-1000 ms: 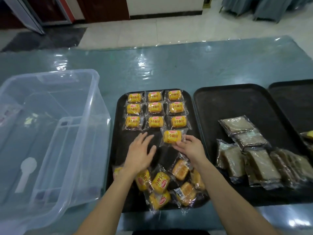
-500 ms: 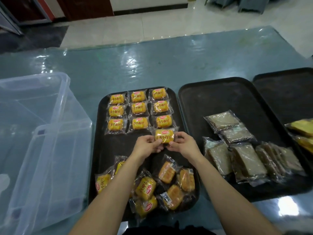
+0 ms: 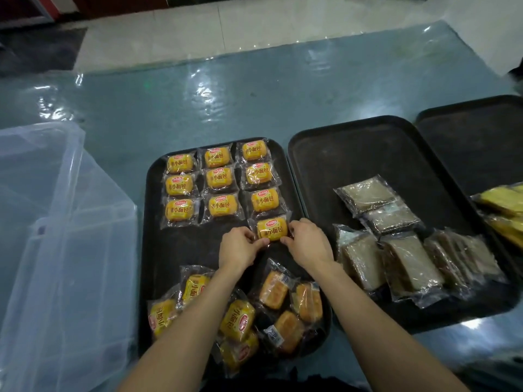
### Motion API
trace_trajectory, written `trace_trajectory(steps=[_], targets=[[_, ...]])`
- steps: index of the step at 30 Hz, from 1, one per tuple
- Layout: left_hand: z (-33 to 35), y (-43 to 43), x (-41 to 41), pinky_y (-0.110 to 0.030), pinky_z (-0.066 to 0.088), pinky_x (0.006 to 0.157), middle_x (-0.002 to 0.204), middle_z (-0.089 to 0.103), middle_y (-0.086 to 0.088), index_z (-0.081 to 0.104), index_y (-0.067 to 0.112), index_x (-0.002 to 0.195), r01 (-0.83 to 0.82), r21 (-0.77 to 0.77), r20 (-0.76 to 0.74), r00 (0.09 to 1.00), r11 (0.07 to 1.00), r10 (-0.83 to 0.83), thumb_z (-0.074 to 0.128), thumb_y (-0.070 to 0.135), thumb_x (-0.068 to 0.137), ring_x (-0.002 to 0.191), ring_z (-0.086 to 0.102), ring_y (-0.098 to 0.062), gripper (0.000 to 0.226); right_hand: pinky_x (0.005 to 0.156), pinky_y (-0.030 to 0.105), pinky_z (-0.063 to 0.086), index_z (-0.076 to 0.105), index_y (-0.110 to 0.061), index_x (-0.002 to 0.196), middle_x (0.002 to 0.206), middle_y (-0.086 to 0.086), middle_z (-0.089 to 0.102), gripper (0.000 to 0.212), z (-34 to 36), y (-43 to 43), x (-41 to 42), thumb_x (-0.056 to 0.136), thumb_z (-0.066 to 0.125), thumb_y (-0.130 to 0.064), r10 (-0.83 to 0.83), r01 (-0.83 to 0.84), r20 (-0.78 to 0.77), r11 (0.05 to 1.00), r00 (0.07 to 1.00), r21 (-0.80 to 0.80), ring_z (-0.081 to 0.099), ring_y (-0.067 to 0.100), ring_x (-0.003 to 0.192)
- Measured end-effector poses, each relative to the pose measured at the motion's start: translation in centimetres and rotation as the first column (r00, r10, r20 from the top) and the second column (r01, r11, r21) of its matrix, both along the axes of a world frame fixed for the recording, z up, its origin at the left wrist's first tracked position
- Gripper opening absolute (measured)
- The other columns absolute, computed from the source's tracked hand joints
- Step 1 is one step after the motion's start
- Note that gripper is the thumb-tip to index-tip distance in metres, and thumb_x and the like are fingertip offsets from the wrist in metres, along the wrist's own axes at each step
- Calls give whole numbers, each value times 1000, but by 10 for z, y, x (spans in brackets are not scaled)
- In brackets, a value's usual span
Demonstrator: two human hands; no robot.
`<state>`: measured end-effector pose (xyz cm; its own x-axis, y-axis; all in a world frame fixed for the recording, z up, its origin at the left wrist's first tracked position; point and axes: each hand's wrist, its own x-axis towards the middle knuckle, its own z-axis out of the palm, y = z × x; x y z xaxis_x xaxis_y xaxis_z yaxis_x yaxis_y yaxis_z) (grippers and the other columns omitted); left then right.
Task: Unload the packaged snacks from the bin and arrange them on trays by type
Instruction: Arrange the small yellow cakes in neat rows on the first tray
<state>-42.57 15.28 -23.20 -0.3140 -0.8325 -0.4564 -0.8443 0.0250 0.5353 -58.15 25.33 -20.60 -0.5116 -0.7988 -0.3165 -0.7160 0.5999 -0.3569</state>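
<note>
The left hand (image 3: 239, 246) and right hand (image 3: 308, 244) pinch opposite ends of one yellow bread packet (image 3: 272, 229) on the left black tray (image 3: 158, 244), under the right-hand column of packets.

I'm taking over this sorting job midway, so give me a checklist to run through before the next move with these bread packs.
1. Grip: ok, left hand and right hand pinch the two ends of the bread pack.
2. Placement: ok, label up, in line under the right column of laid-out packs.
3. Room for the row: ok, bare tray to the pack's left.
4. Sorting done: not ok, the loose pile lies jumbled at the tray's near edge, some label down.
5. Types kept apart: ok, brown cakes lie on the middle tray.
6. Emptying: cannot tell, only part of the bin shows.
</note>
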Motion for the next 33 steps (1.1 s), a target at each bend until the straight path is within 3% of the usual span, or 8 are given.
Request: trace_trajectory(steps=[9,13,17,22,27,28,30,33], targets=[[17,-1,13,-36,62,84,94,73,9,70,26,109,56,-45,0,998,997,-56,81,60,91,87,72,-13,40,86,37,60,69,-16,122,120,5,68,35,21,3,5,98,78,-38,-8,-7,-267,998,964,-55,66,22,111],[32,-8,52,-39,59,94,115,71,7,70,27,123,293,-195,146,952,936,-268,72,53,100,107,68,-15,35,77,34,61,69,-20,106,97,-1,71,42,32,6,7,91,79,-59,149,-148,5,981,989,121,68,14,85],[37,-8,100,-51,50,112,130,59,1,68,32,129,409,-184,360,874,894,-326,67,54,102,129,56,-24,35,82,35,59,65,-17,121,112,1,70,57,25,12,26,82,92,-49,247,-301,204,904,947,302,69,20,99],[31,6,131,-44,56,105,121,55,3,71,33,123,312,-91,271,922,946,-278,65,47,105,120,60,-21,24,69,33,59,65,-22,98,97,1,72,33,38,11,35,81,93,-30,153,-248,426,953,892,176,71,17,85],[43,11,131,-45,57,93,98,73,5,78,28,103,196,-417,235,967,888,-103,54,52,109,95,69,-17,35,89,34,58,66,-29,102,107,-8,72,35,59,1,36,83,95,-28,53,64,534,978,844,-198,69,12,102],[53,11,127,-46,60,90,88,76,5,78,26,96,72,-354,98,994,932,-40,50,54,111,85,72,-16,42,96,35,56,67,-32,103,112,-11,73,35,62,-1,37,83,94,-25,59,123,571,954,819,-275,68,9,109],[75,9,113,-44,63,92,86,82,-1,80,18,101,-187,113,-227,951,976,208,44,61,111,82,79,-19,57,105,35,52,68,-35,103,116,-14,74,34,65,-3,41,85,93,-20,127,143,591,910,796,-389,67,5,118],[96,5,101,-43,61,95,115,82,-15,74,7,126,-151,654,-419,744,741,521,45,63,110,108,80,-30,64,113,39,50,66,-41,100,126,-20,74,36,64,-4,52,87,89,-16,264,27,536,880,802,-474,65,5,129]])
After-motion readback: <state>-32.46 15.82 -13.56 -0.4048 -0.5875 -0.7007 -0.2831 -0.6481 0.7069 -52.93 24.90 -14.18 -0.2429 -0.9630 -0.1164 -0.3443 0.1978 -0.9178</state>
